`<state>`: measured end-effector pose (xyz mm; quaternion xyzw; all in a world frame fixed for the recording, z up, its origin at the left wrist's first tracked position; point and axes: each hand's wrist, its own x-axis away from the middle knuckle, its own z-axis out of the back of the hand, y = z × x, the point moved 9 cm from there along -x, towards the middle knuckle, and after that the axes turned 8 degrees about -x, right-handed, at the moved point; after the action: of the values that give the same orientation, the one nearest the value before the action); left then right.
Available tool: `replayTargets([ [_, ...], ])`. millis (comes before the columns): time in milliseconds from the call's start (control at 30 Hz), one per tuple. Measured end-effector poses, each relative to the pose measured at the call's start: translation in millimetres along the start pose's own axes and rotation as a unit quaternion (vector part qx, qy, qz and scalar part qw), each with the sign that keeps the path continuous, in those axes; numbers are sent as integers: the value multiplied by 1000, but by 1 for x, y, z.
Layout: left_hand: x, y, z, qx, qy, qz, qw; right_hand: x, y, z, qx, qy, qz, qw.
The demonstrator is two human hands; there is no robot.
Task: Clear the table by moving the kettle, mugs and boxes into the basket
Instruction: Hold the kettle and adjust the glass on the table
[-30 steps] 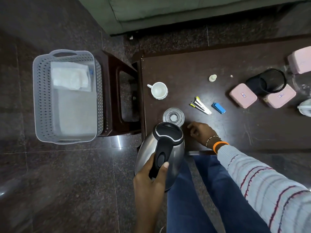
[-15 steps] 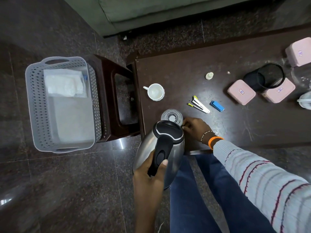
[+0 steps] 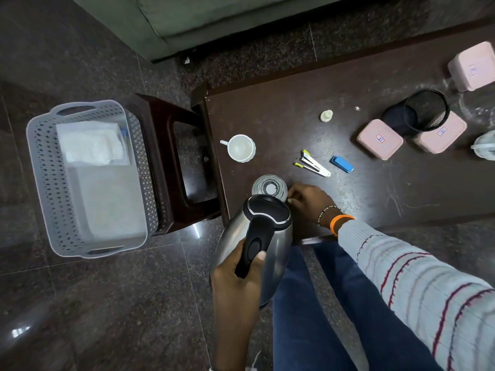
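My left hand [image 3: 235, 285] grips the black handle of the steel kettle [image 3: 278, 245], held in the air off the table's front-left corner, above the floor. My right hand [image 3: 310, 202] is at the right side of a glass mug [image 3: 269, 184] on the table [image 3: 281, 116], fingers curled against it; the kettle hides part of that contact. A white mug [image 3: 240, 148] stands near the table's left edge. Three pink boxes [image 3: 379, 139] [image 3: 442, 135] [image 3: 472, 66] sit at the right. The grey basket [image 3: 34, 162] lies on the floor at left.
A dark stool [image 3: 166, 156] stands between the basket and the table. White cloth [image 3: 91, 143] lies in the basket. A black mesh cup [image 3: 420, 111], a small bottle [image 3: 326, 115], a white clip tool [image 3: 313, 164] and a blue lighter [image 3: 342, 164] are on the table. A green sofa [image 3: 214, 12] is behind.
My right hand has slid left along the table to the glass mug and now touches its side. The kettle stays in my left hand, nearly unmoved.
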<state>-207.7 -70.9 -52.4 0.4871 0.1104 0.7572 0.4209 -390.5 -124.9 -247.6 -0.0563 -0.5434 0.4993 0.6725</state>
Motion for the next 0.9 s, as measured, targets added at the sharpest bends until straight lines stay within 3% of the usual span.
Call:
replayTargets([
  [900, -24, 3, 17, -93, 23, -1, 995, -3, -25, 0, 76, -19, 101, 992],
])
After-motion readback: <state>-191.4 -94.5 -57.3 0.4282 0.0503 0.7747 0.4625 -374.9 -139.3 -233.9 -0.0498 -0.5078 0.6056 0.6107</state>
